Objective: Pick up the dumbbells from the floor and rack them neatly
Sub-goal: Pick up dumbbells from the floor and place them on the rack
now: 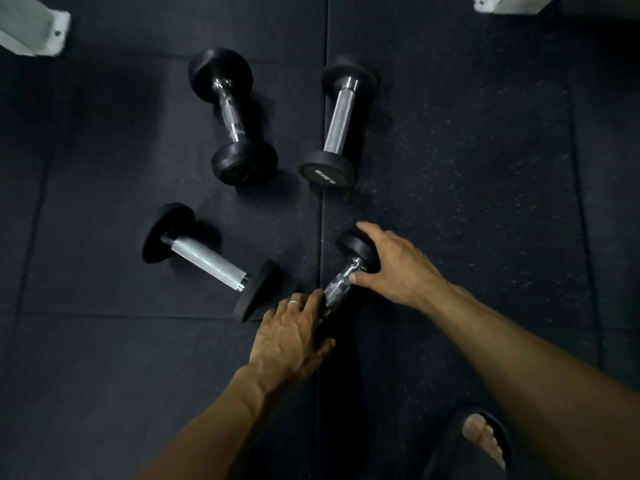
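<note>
Four dumbbells lie on the dark rubber floor, which is made of mats with seams running between them. The nearest dumbbell, low and right of the frame's centre, lies slanted, its upper black head towards the upper right and its lower end hidden under the left hand. That left hand, with a ring on one finger, rests palm down over the lower part of the handle, fingers curled round it; how tightly it grips I cannot tell. The right hand covers the upper black head, fingers spread over it and the thumb touching the metal handle just below the head; it is laid on rather than closed round.

Just left of these, a second dumbbell with a pale knurled handle lies slanted from the left of the frame down towards the centre, its lower head just beside the left hand's fingers. Above it, a third dumbbell lies nearly upright in the frame, in the upper middle. Right of that, a fourth dumbbell lies with its near head face showing white lettering too blurred to read.

White metal feet sit at the upper left corner and upper right corner. A foot in a dark slipper shows at the lower right.
</note>
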Action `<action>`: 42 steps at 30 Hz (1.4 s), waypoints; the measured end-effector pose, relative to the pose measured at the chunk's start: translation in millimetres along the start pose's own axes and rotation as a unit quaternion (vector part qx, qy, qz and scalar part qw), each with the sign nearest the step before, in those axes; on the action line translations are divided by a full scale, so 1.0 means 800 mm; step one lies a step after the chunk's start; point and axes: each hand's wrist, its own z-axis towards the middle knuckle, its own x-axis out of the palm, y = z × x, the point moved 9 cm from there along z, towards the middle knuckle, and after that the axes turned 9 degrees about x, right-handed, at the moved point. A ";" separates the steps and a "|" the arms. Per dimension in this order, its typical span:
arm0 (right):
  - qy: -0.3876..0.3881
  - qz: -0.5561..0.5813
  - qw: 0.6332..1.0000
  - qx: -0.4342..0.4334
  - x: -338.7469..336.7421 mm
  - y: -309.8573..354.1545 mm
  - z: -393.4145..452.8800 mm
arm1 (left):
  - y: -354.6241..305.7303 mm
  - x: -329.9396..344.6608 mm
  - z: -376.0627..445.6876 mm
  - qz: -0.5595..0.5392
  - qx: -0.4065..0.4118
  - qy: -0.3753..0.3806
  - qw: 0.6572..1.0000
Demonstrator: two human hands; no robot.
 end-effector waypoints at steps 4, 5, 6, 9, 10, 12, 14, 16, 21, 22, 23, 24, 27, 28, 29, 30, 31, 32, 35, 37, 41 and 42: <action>-0.024 0.090 0.996 -0.006 0.022 -0.010 0.018 | 0.016 0.006 0.021 -0.002 -0.054 -0.009 0.999; -0.035 0.109 0.993 -0.010 0.022 -0.012 0.020 | 0.020 0.005 0.023 -0.012 -0.065 -0.016 0.998; -0.042 0.122 0.992 -0.013 0.023 -0.014 0.022 | 0.022 0.004 0.024 -0.024 -0.072 -0.022 0.997; -0.042 0.144 0.988 -0.023 0.022 -0.016 0.027 | 0.025 0.001 0.024 -0.055 -0.084 -0.026 0.995; -0.041 0.147 0.988 -0.028 0.022 -0.016 0.026 | 0.024 0.000 0.023 -0.057 -0.088 -0.025 0.994; -0.039 0.148 0.987 -0.037 0.020 -0.016 0.022 | 0.020 -0.001 0.020 -0.059 -0.092 -0.023 0.994; -0.036 0.141 0.988 -0.047 0.013 -0.014 0.013 | 0.014 -0.002 0.012 -0.065 -0.094 -0.025 0.993; -0.034 0.135 0.989 -0.055 0.000 -0.009 -0.001 | 0.005 -0.009 0.001 -0.073 -0.091 -0.026 0.993; -0.034 0.138 0.988 -0.058 -0.062 0.015 -0.060 | -0.034 -0.065 -0.041 -0.095 -0.086 -0.027 0.991; -0.038 0.137 0.988 -0.058 -0.079 0.022 -0.074 | -0.043 -0.083 -0.050 -0.096 -0.084 -0.031 0.991; -0.044 0.135 0.988 -0.058 -0.098 0.030 -0.089 | -0.052 -0.103 -0.061 -0.094 -0.081 -0.038 0.992; -0.052 0.133 0.988 -0.060 -0.120 0.040 -0.106 | -0.062 -0.125 -0.071 -0.090 -0.077 -0.046 0.992; -0.076 0.123 0.987 -0.074 -0.191 0.077 -0.156 | -0.091 -0.199 -0.103 -0.080 -0.058 -0.064 0.993; -0.082 0.115 0.987 -0.079 -0.216 0.091 -0.173 | -0.102 -0.226 -0.114 -0.077 -0.051 -0.070 0.993; -0.090 0.108 0.986 -0.085 -0.242 0.106 -0.191 | -0.112 -0.255 -0.126 -0.074 -0.045 -0.077 0.993; -0.100 0.100 0.986 -0.090 -0.269 0.121 -0.209 | -0.123 -0.284 -0.138 -0.070 -0.039 -0.086 0.993; -0.110 0.095 0.985 -0.095 -0.296 0.134 -0.226 | -0.134 -0.313 -0.149 -0.067 -0.032 -0.096 0.993; -0.121 0.092 0.983 -0.099 -0.322 0.147 -0.243 | -0.144 -0.341 -0.160 -0.065 -0.026 -0.106 0.992; -0.153 0.087 0.979 -0.106 -0.402 0.185 -0.300 | -0.178 -0.430 -0.197 -0.055 -0.002 -0.132 0.990; -0.177 0.084 0.975 -0.107 -0.455 0.207 -0.343 | -0.205 -0.490 -0.221 -0.045 0.021 -0.148 0.988; -0.218 0.081 0.966 -0.114 -0.556 0.245 -0.424 | -0.261 -0.596 -0.268 -0.033 0.060 -0.182 0.981; -0.227 0.079 0.964 -0.115 -0.579 0.253 -0.444 | -0.275 -0.618 -0.279 -0.032 0.069 -0.190 0.979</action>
